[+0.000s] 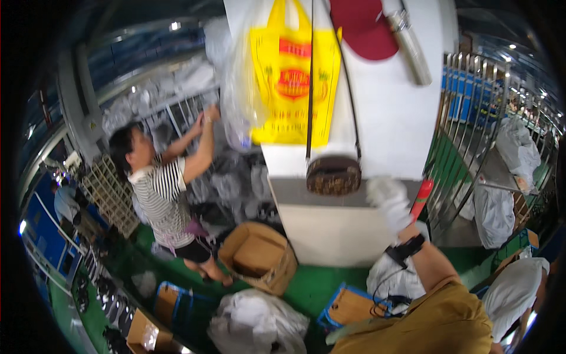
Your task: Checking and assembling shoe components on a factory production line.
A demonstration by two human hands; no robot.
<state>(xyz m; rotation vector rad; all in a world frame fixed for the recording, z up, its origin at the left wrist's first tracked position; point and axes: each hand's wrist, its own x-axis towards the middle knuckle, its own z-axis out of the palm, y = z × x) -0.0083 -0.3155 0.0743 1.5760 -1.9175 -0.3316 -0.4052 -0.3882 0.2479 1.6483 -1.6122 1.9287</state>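
Observation:
My right hand (387, 199), in a white glove, is raised in front of the white pillar (389, 124). A black band (404, 249) is round its wrist, below a mustard sleeve (424, 321). Blur hides how its fingers are set and whether they hold anything. Nearest to it is a small brown patterned shoulder bag (334, 176), hanging by a long strap against the pillar, to the left. Beside the wrist, on the right, stands a red fire extinguisher (421, 199). Higher up hang a yellow carrier bag (289, 88), a dark red cap (365, 29) and a silver flask (411, 50). My left hand is out of view.
A co-worker in a striped shirt (159, 197) reaches toward racks of grey bagged goods (230, 183). An open cardboard box (277, 268), a white sack (256, 324) and a blue-framed wooden stool (354, 307) stand on the green floor. Metal railings (466, 112) rise at right.

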